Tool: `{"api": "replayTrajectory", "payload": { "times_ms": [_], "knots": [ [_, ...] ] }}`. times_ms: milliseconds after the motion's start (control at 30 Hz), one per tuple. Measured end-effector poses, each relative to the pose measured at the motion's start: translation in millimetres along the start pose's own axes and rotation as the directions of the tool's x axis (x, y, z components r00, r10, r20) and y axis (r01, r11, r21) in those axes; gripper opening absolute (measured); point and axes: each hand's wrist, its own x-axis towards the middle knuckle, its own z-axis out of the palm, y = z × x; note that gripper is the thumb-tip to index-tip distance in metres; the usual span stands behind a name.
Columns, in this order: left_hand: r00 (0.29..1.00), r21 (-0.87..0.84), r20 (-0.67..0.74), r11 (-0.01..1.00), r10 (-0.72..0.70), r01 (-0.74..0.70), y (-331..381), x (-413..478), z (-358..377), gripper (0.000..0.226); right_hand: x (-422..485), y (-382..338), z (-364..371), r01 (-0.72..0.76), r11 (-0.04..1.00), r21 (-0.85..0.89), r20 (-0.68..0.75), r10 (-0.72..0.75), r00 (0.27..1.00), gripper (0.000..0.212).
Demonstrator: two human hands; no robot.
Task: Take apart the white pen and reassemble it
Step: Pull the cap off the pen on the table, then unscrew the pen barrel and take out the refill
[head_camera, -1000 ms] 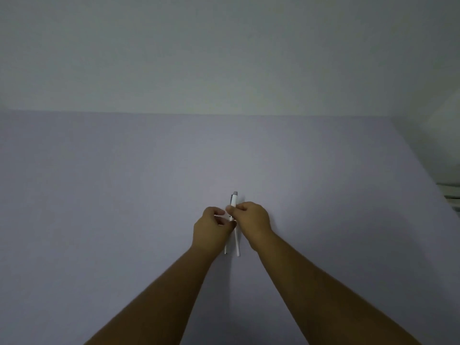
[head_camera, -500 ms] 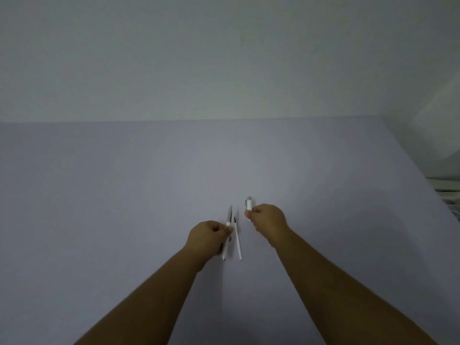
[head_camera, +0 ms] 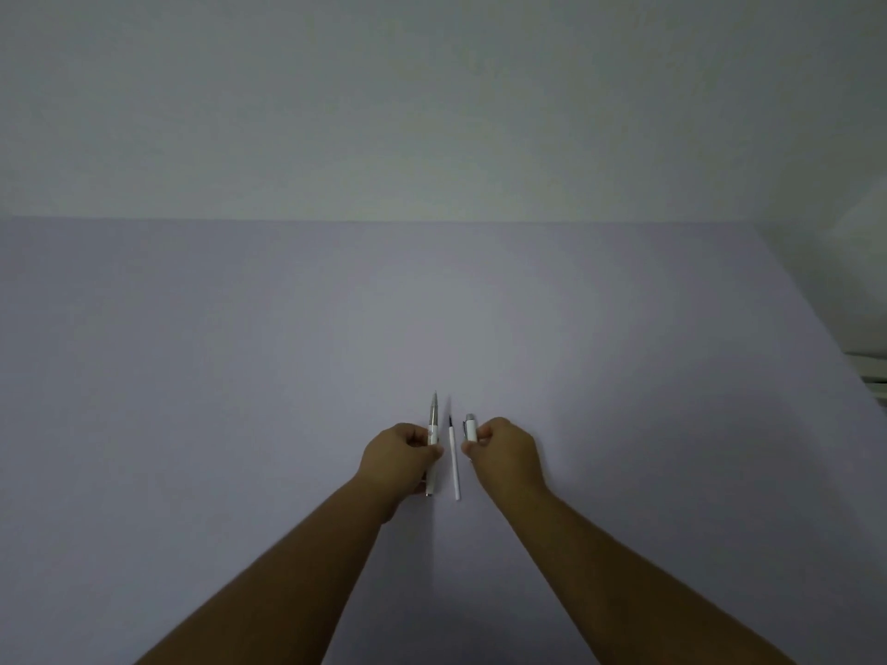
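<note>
The white pen lay disassembled: left hand (head_camera: 401, 452) gripped the barrel (head_camera: 433, 441) left of the refill (head_camera: 453, 465) on the table (head_camera: 240, 376), right hand (head_camera: 504, 453) pinched the cap (head_camera: 471, 427) on the refill's right; reassembly appeared next, requiring the refill picked up.

L hand (head_camera: 401, 455): barrel (head_camera: 433, 436) | refill (head_camera: 454, 465) btwn | R hand (head_camera: 504, 453): cap (head_camera: 471, 427)

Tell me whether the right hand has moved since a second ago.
Yes. The right hand, holding the pen cap, moved rightward, away from the refill lying on the table.
</note>
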Motion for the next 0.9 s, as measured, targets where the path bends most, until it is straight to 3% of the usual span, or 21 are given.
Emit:
{"api": "replayTrajectory", "payload": {
  "times_ms": [333,467,567,700,900],
  "knots": [
    [1.000,0.013,0.001,1.000,0.000,0.000,0.3,-6.9,-1.0,0.003,-1.1,-0.4,-1.8,-0.038,0.998,0.055,0.002,0.038,0.999,0.024],
    [1.000,0.042,-0.004,0.999,0.019,-0.019,4.1,-9.6,-1.0,0.008,-1.6,-13.1,-12.0,0.060,0.977,0.206,-0.081,-0.044,0.996,0.024],
    [0.996,0.130,-0.012,0.988,0.085,-0.083,9.5,-13.2,3.2,0.009,-2.4,-31.8,-18.7,0.046,0.930,0.364,0.059,-0.073,0.996,0.027],
    [0.985,0.230,-0.016,0.959,0.172,-0.164,15.8,-19.6,7.9,0.006,-1.3,-42.5,-25.6,0.048,0.928,0.369,0.150,-0.111,0.982,0.031],
    [0.980,0.145,0.094,0.972,0.173,-0.186,25.6,-26.7,-0.1,0.018,2.0,-38.8,-43.0,-0.038,0.822,0.568,0.322,-0.180,0.930,0.009]
  ]
}}
